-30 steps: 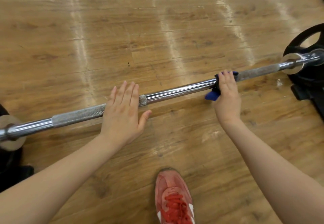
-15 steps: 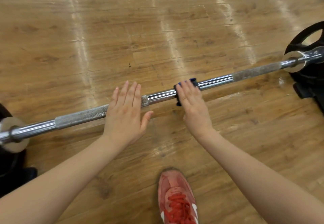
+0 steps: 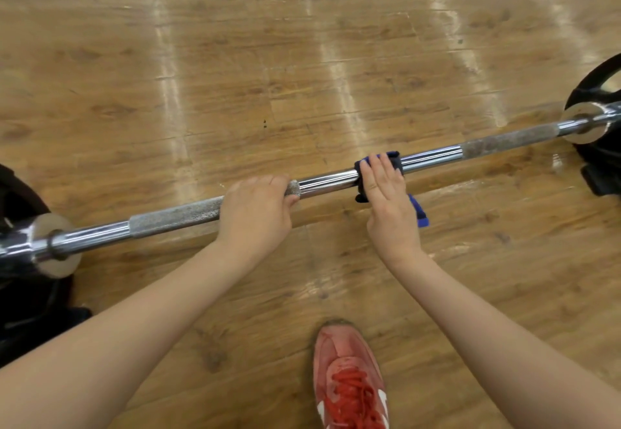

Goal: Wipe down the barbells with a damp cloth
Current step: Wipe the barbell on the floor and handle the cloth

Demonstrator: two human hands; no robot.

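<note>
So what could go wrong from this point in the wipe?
The blue cloth sits under flat fingers of the right hand, with a tail hanging loose, so it might slip off the barbell. The rusty knurl could snag it. The left hand grips the bar, blocking that stretch from wiping.

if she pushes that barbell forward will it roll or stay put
Probably it rolls: the barbell rides on round plates over a smooth, glossy wood floor. It looks heavy, so likely slow to start. Her left hand gripping the knurled part should steady it.
</note>
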